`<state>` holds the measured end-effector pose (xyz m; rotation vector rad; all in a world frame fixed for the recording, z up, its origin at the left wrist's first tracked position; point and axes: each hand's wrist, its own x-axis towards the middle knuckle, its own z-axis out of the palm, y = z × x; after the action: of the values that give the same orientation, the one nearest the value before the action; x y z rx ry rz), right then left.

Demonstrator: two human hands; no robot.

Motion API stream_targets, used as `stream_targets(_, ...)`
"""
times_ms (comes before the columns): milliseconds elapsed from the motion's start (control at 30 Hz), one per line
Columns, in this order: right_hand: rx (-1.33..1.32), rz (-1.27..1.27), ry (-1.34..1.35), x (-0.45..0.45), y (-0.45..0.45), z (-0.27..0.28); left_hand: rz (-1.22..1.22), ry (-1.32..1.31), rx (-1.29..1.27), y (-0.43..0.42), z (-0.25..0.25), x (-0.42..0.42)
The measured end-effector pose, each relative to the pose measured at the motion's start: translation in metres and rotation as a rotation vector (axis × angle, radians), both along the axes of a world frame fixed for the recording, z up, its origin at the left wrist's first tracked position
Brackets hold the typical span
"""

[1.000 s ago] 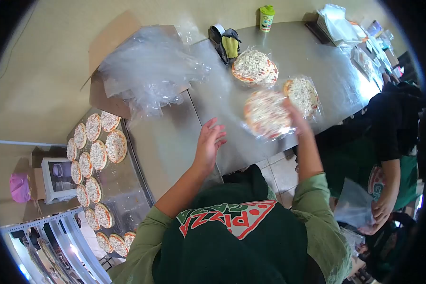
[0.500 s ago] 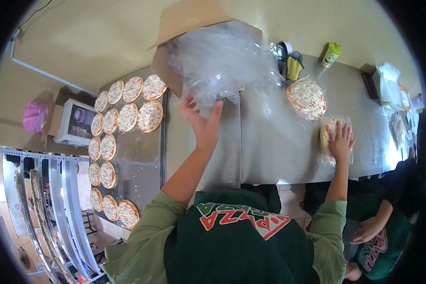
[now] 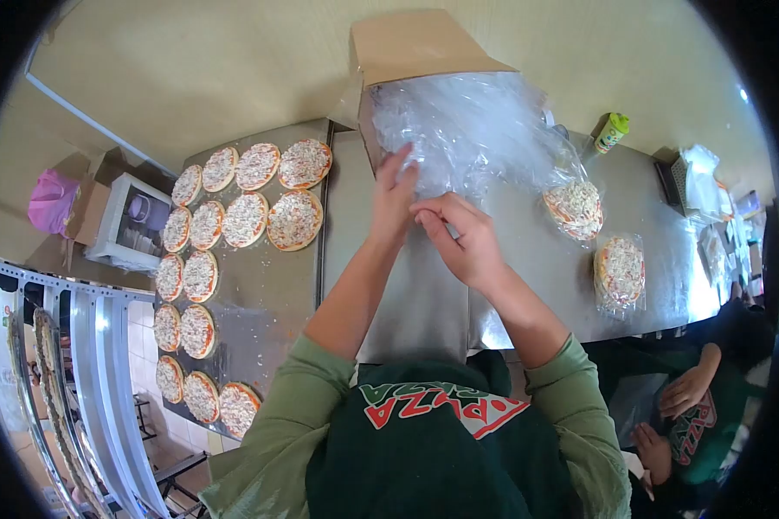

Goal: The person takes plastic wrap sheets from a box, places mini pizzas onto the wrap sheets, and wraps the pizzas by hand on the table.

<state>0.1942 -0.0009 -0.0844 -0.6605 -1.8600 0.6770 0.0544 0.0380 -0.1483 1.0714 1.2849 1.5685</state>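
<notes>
Both my hands are at the front edge of a pile of clear plastic bags [image 3: 467, 121] in a cardboard box [image 3: 424, 48]. My left hand [image 3: 395, 195] has its fingers raised and apart against the bags, with nothing plainly held. Close beside it, my right hand [image 3: 460, 233] has thumb and fingers pinched near the bag edge; what they hold, if anything, is too small to tell. Farther right on the metal table, one wrapped pizza [image 3: 574, 209] lies partly under the bags and another wrapped pizza [image 3: 620, 272] lies nearer the front edge.
Several unwrapped pizzas [image 3: 244, 219] lie in rows on a metal surface [image 3: 260, 303] at left. A green-lidded cup [image 3: 613, 132] and a basket [image 3: 679, 186] stand at the back right. A co-worker's hands [image 3: 685, 391] are at lower right. A metal rack [image 3: 104, 372] stands lower left.
My right hand has let go of the wrapped pizza at the right and moved left to the bags, beside my left hand. The camera view has also shifted.
</notes>
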Motion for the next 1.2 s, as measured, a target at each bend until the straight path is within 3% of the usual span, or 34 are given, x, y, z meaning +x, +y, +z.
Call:
stream_targets(100, 0.241, -0.283, -0.101, -0.007, 0.007, -0.003, -0.025, 0.008, -0.087, 0.017, 0.003, 0.010)
stream_targets(167, 0.367, -0.560, -0.234, 0.000, 0.008, 0.005, 0.097, 0.025, -0.138, 0.005, 0.028, 0.014)
stream_targets(200, 0.291, -0.546, -0.277, 0.004, 0.011, 0.002, 0.161, 0.034, -0.167, -0.001, 0.038, 0.015)
stream_targets(267, 0.127, -0.516, -0.357, 0.009, 0.013, -0.014, 0.065, -0.008, -0.222, -0.001, 0.041, 0.012)
stream_targets(400, -0.011, -0.169, -0.281, -0.002, 0.014, -0.027, 0.009, 0.103, -0.062, 0.014, 0.029, 0.007)
stream_targets(467, -0.141, 0.039, -0.335, -0.005, 0.011, -0.018, -0.075, -0.011, -0.124, 0.012, 0.029, -0.006)
stream_targets(500, -0.241, 0.056, -0.257, -0.005, 0.013, -0.014, -0.115, -0.068, -0.156, 0.011, 0.030, -0.012)
stream_targets(567, -0.440, 0.095, -0.099, -0.009, 0.033, -0.007, 0.055, -0.149, -0.123, 0.003, 0.025, -0.014)
stream_targets(633, -0.065, -0.099, -0.165, -0.026, 0.069, -0.026, 0.199, -0.221, -0.133, -0.012, 0.020, -0.014)
stream_targets(700, -0.262, -0.100, -0.372, -0.032, 0.111, -0.054, 0.312, -0.290, -0.157, -0.024, 0.028, -0.013)
stream_targets(800, -0.006, -0.225, -0.679, -0.041, 0.140, -0.074, 0.285, -0.116, -0.115, -0.048, 0.052, -0.010)
stream_targets(900, -0.195, -0.237, -0.695, -0.050, 0.154, -0.064, 0.291, 0.021, -0.032, -0.071, 0.052, -0.018)
stream_targets(1000, 0.011, -0.340, -0.146, -0.068, 0.184, -0.125, 0.344, 0.149, 0.050, -0.091, 0.060, -0.021)
stream_targets(1100, -0.288, -0.021, -0.382, -0.035, 0.137, -0.057, 0.476, 0.195, 0.074, -0.104, 0.060, -0.027)
stream_targets(1167, -0.315, 0.020, -0.108, -0.007, 0.091, -0.026, 0.531, 0.123, 0.072, -0.108, 0.054, -0.031)
stream_targets(1200, -0.217, -0.100, 0.092, -0.001, 0.063, -0.014, 0.529, 0.049, 0.075, -0.108, 0.050, -0.032)
